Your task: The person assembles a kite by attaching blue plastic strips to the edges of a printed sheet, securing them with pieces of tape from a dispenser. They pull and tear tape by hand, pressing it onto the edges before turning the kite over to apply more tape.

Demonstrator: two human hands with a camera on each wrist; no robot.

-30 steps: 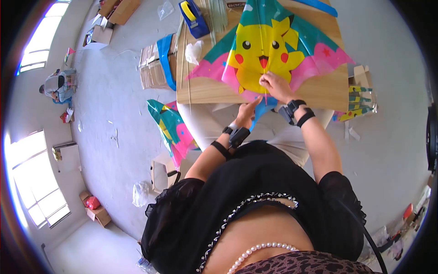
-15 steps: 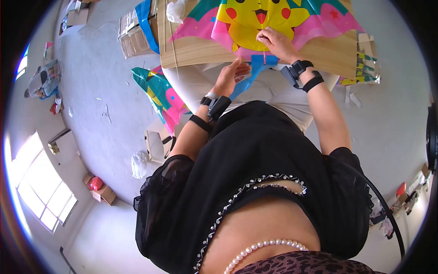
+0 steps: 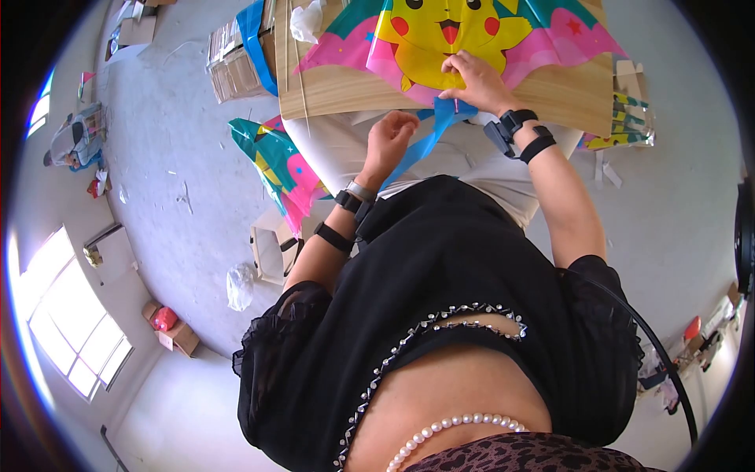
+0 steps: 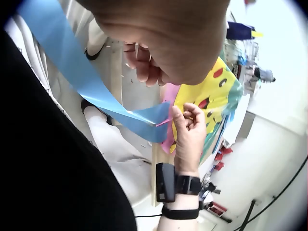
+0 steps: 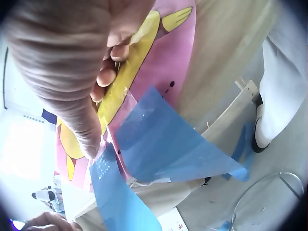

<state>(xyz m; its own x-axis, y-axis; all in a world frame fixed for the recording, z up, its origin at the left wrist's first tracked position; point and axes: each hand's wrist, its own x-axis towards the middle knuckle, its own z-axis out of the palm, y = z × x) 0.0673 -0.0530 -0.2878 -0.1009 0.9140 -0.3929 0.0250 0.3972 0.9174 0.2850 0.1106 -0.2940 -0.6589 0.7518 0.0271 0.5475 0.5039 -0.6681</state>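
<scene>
A kite (image 3: 421,71) with a yellow cartoon character lies on the wooden table (image 3: 334,96). From its pink lower tip, blue ribbon (image 3: 421,149) hangs over the near edge towards the person's lap. My right hand (image 3: 484,86) rests at that tip, thumb spread away from the bent fingers. Up close in the right wrist view, the thumb (image 5: 91,144) reaches down beside a clear tape-like patch and the blue ribbon (image 5: 159,137). My left hand (image 3: 389,141) hovers short of the table edge, its fingers (image 4: 144,72) loosely bent and nothing visible in them.
A second kite (image 3: 275,165) leans beside the person's left leg. Left of the table stands a cardboard box (image 3: 228,75) with a blue strip. A thin stick (image 3: 305,86) and a crumpled white bag (image 3: 305,22) lie at the table's left. Another person (image 3: 75,138) sits far left.
My left hand has drawn slightly back towards the body, and its fingers are more bent. The right thumb has spread down towards the ribbon. The head view has tipped lower, towards the body.
</scene>
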